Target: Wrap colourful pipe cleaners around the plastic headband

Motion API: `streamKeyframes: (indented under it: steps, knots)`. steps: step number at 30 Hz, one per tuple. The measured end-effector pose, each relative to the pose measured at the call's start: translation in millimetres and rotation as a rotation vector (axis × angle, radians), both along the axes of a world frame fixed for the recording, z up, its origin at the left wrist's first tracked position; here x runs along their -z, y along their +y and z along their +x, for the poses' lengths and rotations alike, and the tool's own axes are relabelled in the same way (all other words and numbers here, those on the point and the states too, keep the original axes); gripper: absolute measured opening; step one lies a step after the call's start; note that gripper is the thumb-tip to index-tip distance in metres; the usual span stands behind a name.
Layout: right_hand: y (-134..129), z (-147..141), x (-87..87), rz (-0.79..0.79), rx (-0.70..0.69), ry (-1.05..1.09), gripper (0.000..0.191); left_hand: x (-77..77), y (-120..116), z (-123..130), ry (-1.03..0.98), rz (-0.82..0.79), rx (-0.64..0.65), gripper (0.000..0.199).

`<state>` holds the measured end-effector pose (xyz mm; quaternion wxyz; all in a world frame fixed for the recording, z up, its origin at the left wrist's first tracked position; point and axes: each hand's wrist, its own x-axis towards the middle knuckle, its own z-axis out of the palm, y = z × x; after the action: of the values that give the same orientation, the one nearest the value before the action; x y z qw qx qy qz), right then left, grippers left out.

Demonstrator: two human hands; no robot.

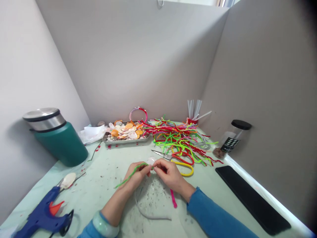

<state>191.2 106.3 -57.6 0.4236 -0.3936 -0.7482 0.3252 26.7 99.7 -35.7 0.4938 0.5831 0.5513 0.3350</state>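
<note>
My left hand pinches a fuzzy green pipe cleaner, whose loose end trails back over the wrist. The fingertips of my right hand meet the left ones at the green strand, closed on its other end. Just behind the fingertips a pale, translucent disc shows in part; whether it is held I cannot tell. A grey-white strand curves over the table below my hands. Under my right hand a pink strip sticks out. Scissors with red and yellow handles lie beyond my right hand.
A metal tray of discs and a heap of coloured pipe cleaners lie behind. At left are a green bottle and a blue glue gun. A jar and a black slab are at right, near the partition walls.
</note>
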Motion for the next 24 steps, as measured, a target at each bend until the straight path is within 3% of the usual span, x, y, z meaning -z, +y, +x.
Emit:
streamKeyframes:
  steps: [14, 20, 24]
  knots:
    - [-2.0, -1.2, -2.9, 0.042, -0.008, 0.004, 0.014, 3.2, -0.1, 1.9, -0.072, -0.063, -0.021, 0.048]
    - [-0.3, -1.7, -0.2, 0.033, 0.042, 0.014, 0.013, 5.8, 0.5, 0.9, 0.098, 0.098, -0.12, 0.048]
    - [3.9, -1.4, 3.8, -0.017, 0.114, 0.037, 0.013, 6.2, 1.0, -1.2, 0.11, 0.165, -0.197, 0.041]
